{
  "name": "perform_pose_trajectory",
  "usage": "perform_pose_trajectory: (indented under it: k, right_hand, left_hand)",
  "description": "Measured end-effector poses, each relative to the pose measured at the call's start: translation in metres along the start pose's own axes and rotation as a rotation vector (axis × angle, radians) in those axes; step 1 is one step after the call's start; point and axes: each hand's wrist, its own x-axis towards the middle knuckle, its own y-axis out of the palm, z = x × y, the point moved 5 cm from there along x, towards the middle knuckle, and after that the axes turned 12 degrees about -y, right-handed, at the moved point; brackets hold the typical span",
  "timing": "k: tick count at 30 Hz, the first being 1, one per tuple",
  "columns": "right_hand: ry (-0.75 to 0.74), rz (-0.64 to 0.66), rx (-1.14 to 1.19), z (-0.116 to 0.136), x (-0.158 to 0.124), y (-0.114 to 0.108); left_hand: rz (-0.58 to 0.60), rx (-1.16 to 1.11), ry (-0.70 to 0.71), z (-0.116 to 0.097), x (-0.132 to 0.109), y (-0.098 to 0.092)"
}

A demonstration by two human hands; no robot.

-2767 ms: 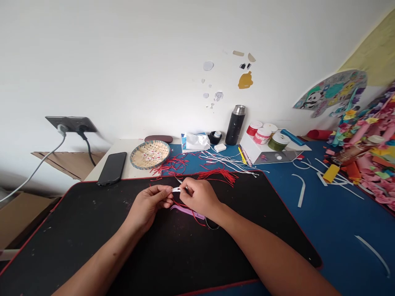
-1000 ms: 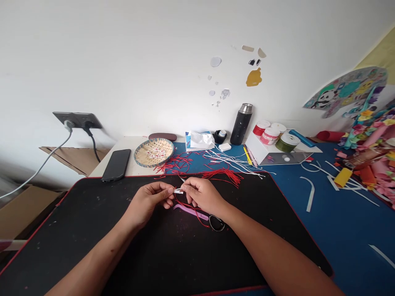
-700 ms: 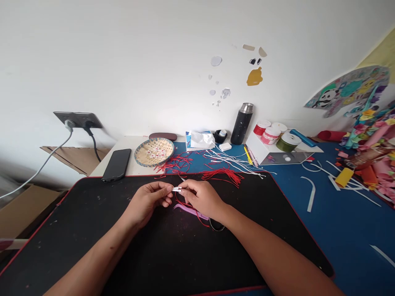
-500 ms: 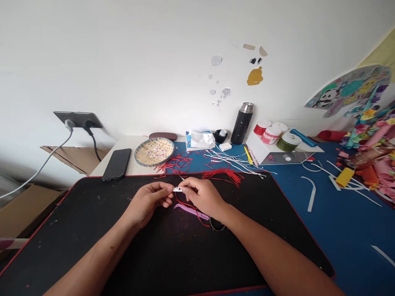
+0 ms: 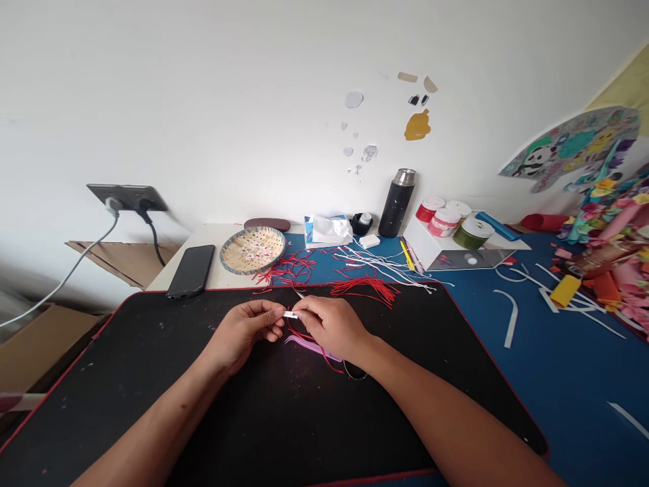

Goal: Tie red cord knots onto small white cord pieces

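Observation:
Over the black mat, my left hand (image 5: 253, 321) is closed, thumb and forefinger pinching one end of a small white piece (image 5: 290, 314), perhaps folded cord or paper. The fingers of my right hand (image 5: 324, 325) close on its other end. A thin pointed grey tip (image 5: 299, 294) shows just beyond the right fingers; what it belongs to is hidden. Below the hands lie purple tweezers (image 5: 309, 345), partly covered by my right hand, and a loose red cord (image 5: 329, 365). A dark ring (image 5: 355, 370), maybe a scissor handle, shows under the right wrist.
Behind the mat are a woven basket (image 5: 228, 251) with small white-and-red pieces, a phone (image 5: 191, 270), red cords (image 5: 365, 289), white cords (image 5: 390, 270), a tissue pack (image 5: 329, 231) and a black flask (image 5: 397, 206). Paint jars (image 5: 473, 233) stand on a box at right.
The fingers of my right hand have shifted slightly along the white piece, which now looks plainer and tilts a little. My left hand keeps the same pinch.

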Motion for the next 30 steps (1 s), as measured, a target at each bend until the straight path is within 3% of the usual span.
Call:
perform_pose_trajectory:
  k: [8, 18, 25, 30]
  right_hand:
    - [0.191, -0.112, 0.195, -0.013, -0.002, -0.003]
    - [0.282, -0.015, 0.466, -0.011, -0.005, 0.013]
    - [0.379, -0.026, 0.515, -0.018, -0.007, 0.015]
    - [0.396, -0.008, 0.499, -0.019, -0.007, 0.014]
  left_hand:
    - [-0.022, 0.055, 0.130, -0.002, 0.002, -0.004]
    - [-0.067, 0.160, 0.222, -0.002, -0.013, 0.016]
    - [-0.028, 0.077, 0.192, 0.005, -0.007, 0.011]
    - [-0.040, 0.148, 0.219, 0.000, -0.011, 0.012]
